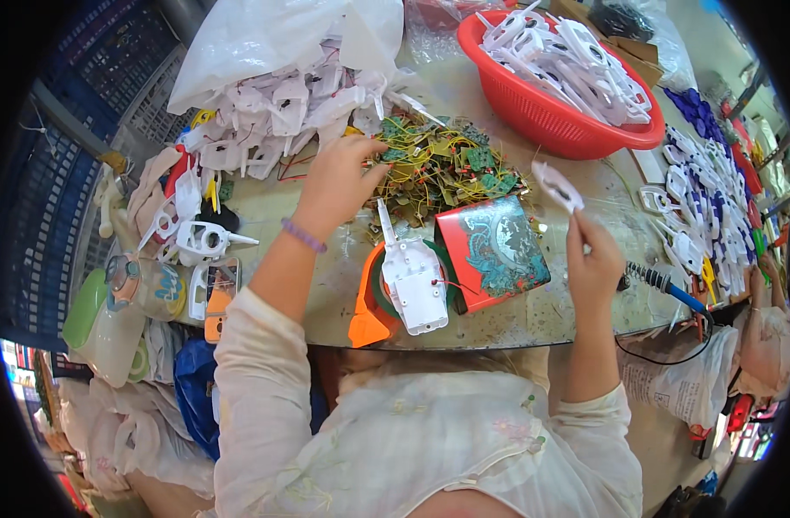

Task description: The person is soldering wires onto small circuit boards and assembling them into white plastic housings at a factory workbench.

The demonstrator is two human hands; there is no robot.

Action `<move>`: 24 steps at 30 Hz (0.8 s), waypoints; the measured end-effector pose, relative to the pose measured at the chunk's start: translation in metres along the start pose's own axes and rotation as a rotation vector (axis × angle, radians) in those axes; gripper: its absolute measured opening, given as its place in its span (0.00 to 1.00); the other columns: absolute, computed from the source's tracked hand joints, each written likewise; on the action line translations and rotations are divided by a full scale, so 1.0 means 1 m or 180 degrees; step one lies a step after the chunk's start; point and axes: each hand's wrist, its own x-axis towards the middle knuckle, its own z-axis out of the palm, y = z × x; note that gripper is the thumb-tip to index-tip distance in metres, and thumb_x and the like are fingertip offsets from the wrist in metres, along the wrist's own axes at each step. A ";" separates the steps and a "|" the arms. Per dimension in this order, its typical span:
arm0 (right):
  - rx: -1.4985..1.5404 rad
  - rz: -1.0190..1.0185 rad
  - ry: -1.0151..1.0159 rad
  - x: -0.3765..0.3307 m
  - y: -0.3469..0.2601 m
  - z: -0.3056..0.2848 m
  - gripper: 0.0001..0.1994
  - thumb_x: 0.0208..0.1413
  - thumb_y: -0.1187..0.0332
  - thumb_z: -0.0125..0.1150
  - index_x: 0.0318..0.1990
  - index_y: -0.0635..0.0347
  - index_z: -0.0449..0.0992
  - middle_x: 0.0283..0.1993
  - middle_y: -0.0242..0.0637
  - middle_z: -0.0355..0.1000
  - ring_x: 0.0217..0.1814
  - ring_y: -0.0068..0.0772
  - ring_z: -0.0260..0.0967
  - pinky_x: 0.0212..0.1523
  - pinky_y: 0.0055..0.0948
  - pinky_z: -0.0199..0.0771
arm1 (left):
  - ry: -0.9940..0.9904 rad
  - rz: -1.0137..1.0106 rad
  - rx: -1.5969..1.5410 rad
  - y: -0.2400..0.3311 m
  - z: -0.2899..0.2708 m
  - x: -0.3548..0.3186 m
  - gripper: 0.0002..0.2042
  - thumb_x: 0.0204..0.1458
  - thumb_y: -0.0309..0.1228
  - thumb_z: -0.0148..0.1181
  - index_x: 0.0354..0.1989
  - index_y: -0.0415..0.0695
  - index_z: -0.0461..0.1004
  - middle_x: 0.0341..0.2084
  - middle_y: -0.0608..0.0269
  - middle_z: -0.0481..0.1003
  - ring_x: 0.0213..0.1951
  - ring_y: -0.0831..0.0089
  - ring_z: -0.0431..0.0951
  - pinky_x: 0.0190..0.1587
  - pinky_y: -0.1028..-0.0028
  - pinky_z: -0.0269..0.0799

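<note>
My left hand (341, 177), a purple band at its wrist, is at the near-left edge of a heap of green circuit boards (429, 177) with yellow and red wires. Its thumb and fingers are apart, and nothing shows between them. On the right, my right hand (595, 259) pinches a small white plastic cover (557, 186) with a dark oval opening, held up over the table. Between my hands a white plastic housing (415, 281) with a pointed end lies on a roll of tape (380, 298). Beside it sits a red box (464, 259) with a worn, dark-patterned top.
A red basket (533, 121) of white plastic parts stands at the far right. White housings (274, 112) spill from a plastic bag at the far left. A blue-handled soldering iron (684, 298) rests at the right edge. Another person's hand (767, 281) is beyond it.
</note>
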 end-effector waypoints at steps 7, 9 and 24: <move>-0.0304 0.0426 -0.1046 -0.027 0.004 -0.002 0.16 0.51 0.70 0.61 0.47 0.65 0.74 0.42 0.47 0.74 0.41 0.44 0.73 0.41 0.35 0.72 | 0.0143 0.0705 0.0432 0.003 0.021 0.021 0.05 0.43 0.28 0.62 0.29 0.46 0.78 0.33 0.59 0.73 0.41 0.59 0.72 0.45 0.63 0.68; -0.0005 0.0659 -0.1115 -0.028 -0.001 -0.004 0.16 0.51 0.70 0.61 0.48 0.65 0.73 0.42 0.46 0.74 0.41 0.43 0.72 0.40 0.34 0.72 | -0.0137 0.0289 0.0518 -0.005 0.022 0.022 0.04 0.43 0.29 0.61 0.29 0.46 0.78 0.33 0.59 0.73 0.40 0.58 0.73 0.45 0.62 0.68; 0.0745 0.0850 -0.0993 -0.042 0.004 -0.010 0.13 0.55 0.76 0.58 0.49 0.66 0.74 0.43 0.41 0.75 0.40 0.27 0.74 0.39 0.24 0.73 | -0.0908 -0.0822 -0.0969 -0.005 0.018 0.026 0.13 0.45 0.38 0.62 0.32 0.39 0.78 0.31 0.55 0.78 0.33 0.68 0.79 0.37 0.71 0.72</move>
